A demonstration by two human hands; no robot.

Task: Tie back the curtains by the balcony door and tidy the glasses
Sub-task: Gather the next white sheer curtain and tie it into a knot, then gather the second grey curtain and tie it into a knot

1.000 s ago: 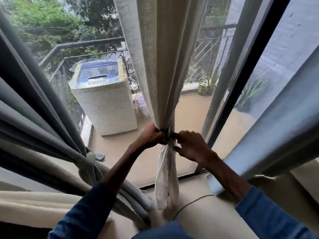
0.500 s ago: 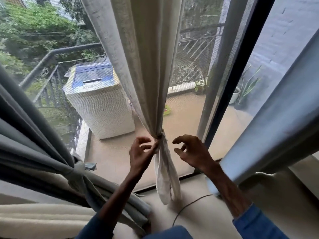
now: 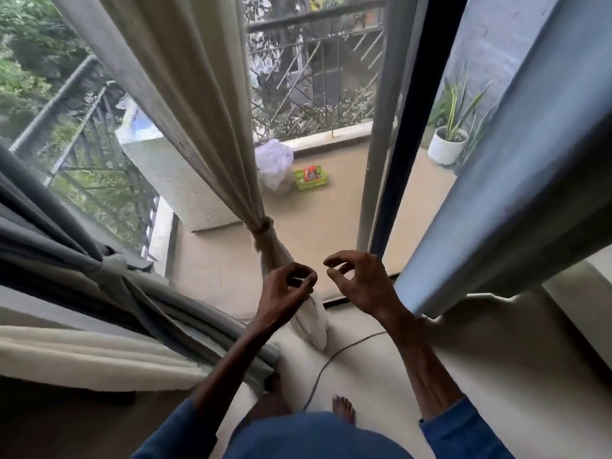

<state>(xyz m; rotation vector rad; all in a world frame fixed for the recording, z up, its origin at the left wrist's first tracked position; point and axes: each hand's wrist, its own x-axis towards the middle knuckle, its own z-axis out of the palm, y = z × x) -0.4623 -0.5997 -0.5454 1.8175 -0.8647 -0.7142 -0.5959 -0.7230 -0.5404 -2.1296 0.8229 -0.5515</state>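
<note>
Your left hand [image 3: 287,294] and right hand [image 3: 356,282] have dropped below the knot [image 3: 263,225], fingers loosely curled, grasping nothing. The cream curtain [image 3: 185,94] hangs cinched, its tail flaring below.

Cream curtain's [image 3: 185,94] top beyond frame edge

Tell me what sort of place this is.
Likely a home, a room at a balcony door: tied cream curtain, balcony railing outside, potted plant on the balcony floor.

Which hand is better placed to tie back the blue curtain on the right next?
Right. The right hand hangs empty beside the untied blue curtain; the left hand is farther off, overlapping the tied cream curtain.
</note>
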